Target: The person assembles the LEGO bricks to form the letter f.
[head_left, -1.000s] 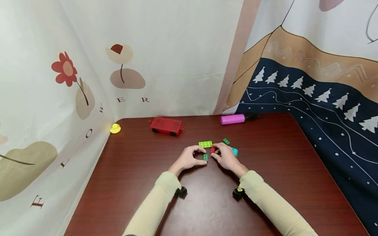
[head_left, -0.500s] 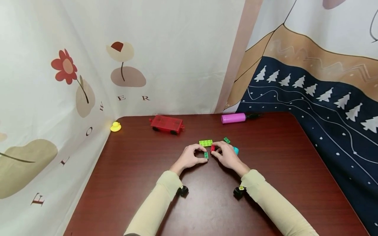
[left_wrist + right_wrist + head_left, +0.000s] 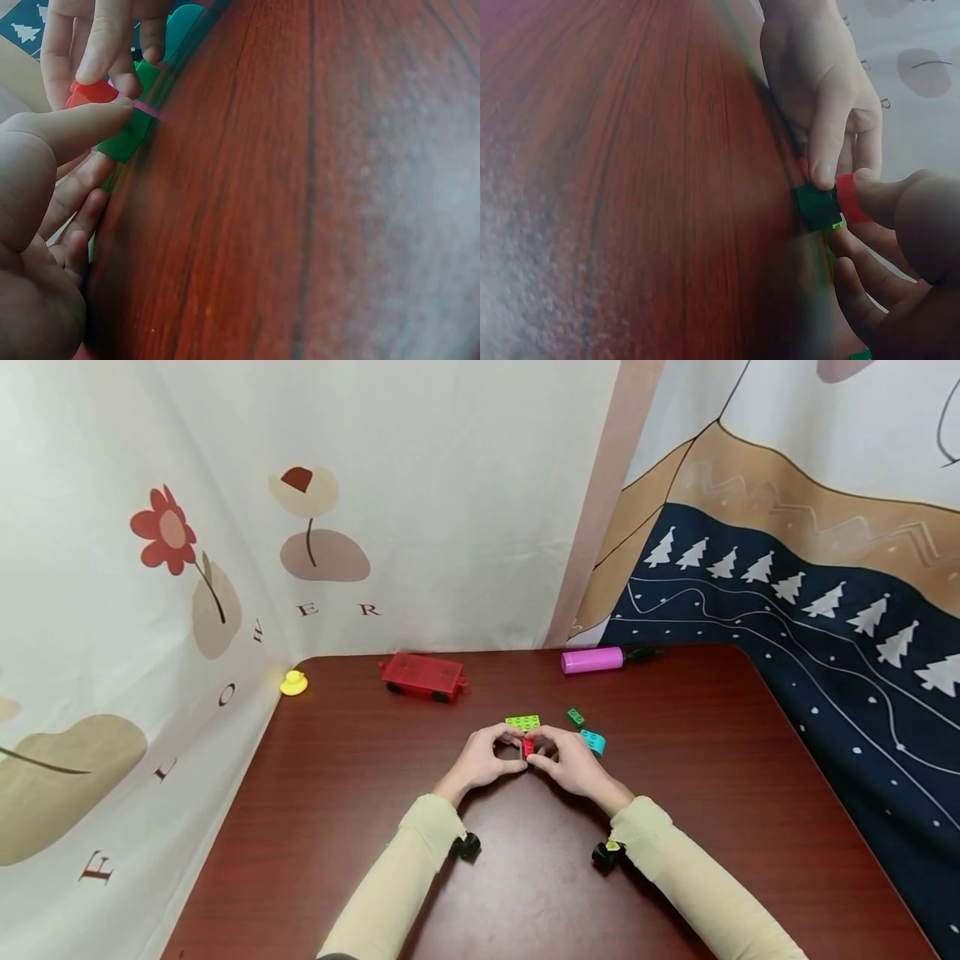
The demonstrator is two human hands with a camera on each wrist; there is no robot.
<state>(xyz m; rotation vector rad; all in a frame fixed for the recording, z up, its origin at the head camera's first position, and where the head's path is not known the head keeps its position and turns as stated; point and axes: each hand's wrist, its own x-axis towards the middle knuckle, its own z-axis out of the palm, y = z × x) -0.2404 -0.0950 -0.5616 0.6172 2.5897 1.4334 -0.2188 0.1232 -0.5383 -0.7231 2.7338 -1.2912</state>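
Between my fingertips, a small red toy building brick sits against the studded side of a green toy building brick. My left hand pinches the green brick between thumb and fingers, low over the table. With thumb and fingertips, my right hand grips the red brick. The head view hides most of the green brick behind the red one. Whether the two bricks are locked together I cannot tell. Just beyond the fingers lies a lime-green brick. A turquoise brick rests beside my right hand.
Another small green brick lies behind the right hand. Along the back of the brown table are a red wheeled toy wagon and a purple cylinder with a black end. A yellow rubber duck sits at the back left corner.
My right hand has moved left with the red brick and brought it to the green brick. The left hand has stayed almost in place. More of the turquoise brick now shows.
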